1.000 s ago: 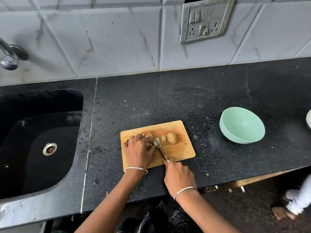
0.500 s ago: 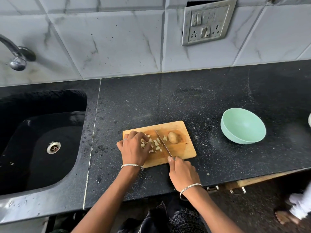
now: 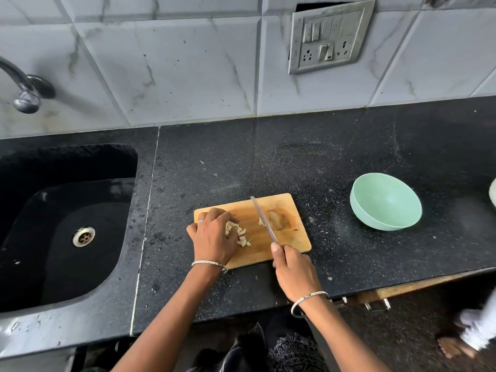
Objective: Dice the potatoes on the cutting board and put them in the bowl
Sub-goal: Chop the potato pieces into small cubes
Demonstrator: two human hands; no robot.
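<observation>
Since half a second ago, the diced pieces point(image 3: 239, 234) have been drawn toward the left end of the cutting board point(image 3: 284, 245) by the left hand point(image 3: 212, 237). The knife point(image 3: 261, 218) has been swung away from them, so that its tip now reaches the far edge of the board.

The left hand is cupped over the pile with its fingers bent. Whether any pieces are actually pinched cannot be told. The right hand point(image 3: 292, 269) is wrapped round the knife handle, with the forefinger laid toward the blade.

One larger potato piece point(image 3: 276, 220) is left uncut on the right half of the board, just beside the blade. A small offcut lies on the blade's other side.

The bowl point(image 3: 386, 200) stands on the desk point(image 3: 295, 162) well apart from the board, to its right, and nothing is seen inside it.

The dicing is judged to be mostly done, with only the remaining piece left to cut. The second half of the task has not been started, since no potato has yet been put in the bowl.
</observation>
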